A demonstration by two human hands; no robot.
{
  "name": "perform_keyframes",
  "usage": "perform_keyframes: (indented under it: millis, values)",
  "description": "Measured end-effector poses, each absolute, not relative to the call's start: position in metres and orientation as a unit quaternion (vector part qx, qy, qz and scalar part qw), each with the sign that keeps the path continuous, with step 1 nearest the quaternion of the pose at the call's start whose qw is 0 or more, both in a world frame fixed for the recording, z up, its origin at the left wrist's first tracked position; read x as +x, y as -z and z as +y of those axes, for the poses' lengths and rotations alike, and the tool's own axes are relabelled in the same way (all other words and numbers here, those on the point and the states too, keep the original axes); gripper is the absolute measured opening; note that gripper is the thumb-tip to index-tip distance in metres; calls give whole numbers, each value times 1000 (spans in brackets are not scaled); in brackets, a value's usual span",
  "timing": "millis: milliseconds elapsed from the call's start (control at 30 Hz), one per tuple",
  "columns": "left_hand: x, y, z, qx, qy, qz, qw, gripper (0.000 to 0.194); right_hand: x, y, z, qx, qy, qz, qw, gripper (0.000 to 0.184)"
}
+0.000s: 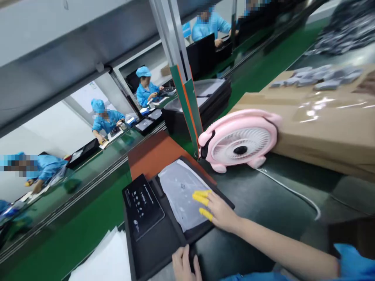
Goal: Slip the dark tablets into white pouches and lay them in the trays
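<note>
My right hand point(218, 210), with yellow finger cots on several fingers, lies with fingers stretched over a flat item in a frosted white bag point(181, 191). The bag rests in the right compartment of a black tray point(156, 253). In the left compartment is a black printed card point(143, 205) with white text and icons. At the tray's near edge, my left hand point(185, 263) touches the rim with its fingertips, thumb apart from the fingers. The lower part of this hand is cut off by the frame.
A pink fan point(240, 140) stands behind the tray, its white cable point(293, 187) trailing right. Beside it is a brown carton point(325, 128) carrying small grey pieces. White sheets point(102, 257) lie at left. A brown board point(158, 156) and metal post point(175, 50) are behind. Co-workers point(107, 119) sit across the green conveyor point(96, 210).
</note>
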State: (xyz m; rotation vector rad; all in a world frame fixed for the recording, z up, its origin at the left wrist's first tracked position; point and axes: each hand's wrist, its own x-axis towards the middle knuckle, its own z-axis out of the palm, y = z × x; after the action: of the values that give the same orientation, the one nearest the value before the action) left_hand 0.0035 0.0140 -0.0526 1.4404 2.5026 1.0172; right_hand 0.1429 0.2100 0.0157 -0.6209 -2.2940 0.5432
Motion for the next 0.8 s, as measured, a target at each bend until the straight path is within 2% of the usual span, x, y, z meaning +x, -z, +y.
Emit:
perform_keyframes:
  millis: [67, 167, 267, 367, 467, 633, 733, 800]
  values:
    - [-10, 63, 4, 487, -281, 825, -51, 29, 133, -8, 176, -106, -229, -911, 326, 38]
    - [-29, 64, -6, 473, -220, 843, -129, 30, 120, 5, 139, 45, -227, -933, 277, 39]
    - [-36, 51, -2, 444, -204, 861, -143, 24, 113, 17, 129, 36, -214, -933, 289, 47]
    - [-30, 34, 9, 444, -220, 862, -107, 15, 109, 25, 131, 30, -209, -928, 307, 52]
    - [-20, 20, 15, 465, -232, 852, -64, 10, 104, 34, 130, 39, -203, -937, 280, 54]
    - [-32, -4, -11, 541, -321, 777, 10, 32, 99, 44, 128, -15, -221, -940, 260, 54]
    - [-70, -22, -40, 430, -353, 831, -18, 27, 100, 43, 129, -23, -214, -941, 261, 53]
    - [-102, -29, -55, 309, -278, 909, -36, 22, 100, 42, 129, -25, -196, -946, 257, 53]
